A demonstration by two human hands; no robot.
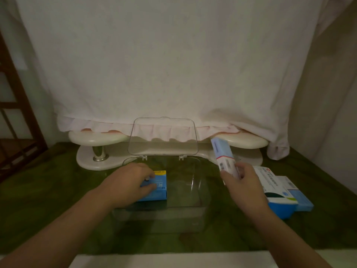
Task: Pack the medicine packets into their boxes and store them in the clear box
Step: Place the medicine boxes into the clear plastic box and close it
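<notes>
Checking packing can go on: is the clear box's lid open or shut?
Open: the lid stands upright behind the clear box.

No print here is sharp enough to read. The blue box (156,188) bears a large white character and a yellow band, both blurred. The white box (224,160) shows a barcode-like patch, and the stacked box (270,179) a red logo.

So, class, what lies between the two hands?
Head view: empty part of the clear box, between left hand on blue box and right hand holding white box.
</notes>
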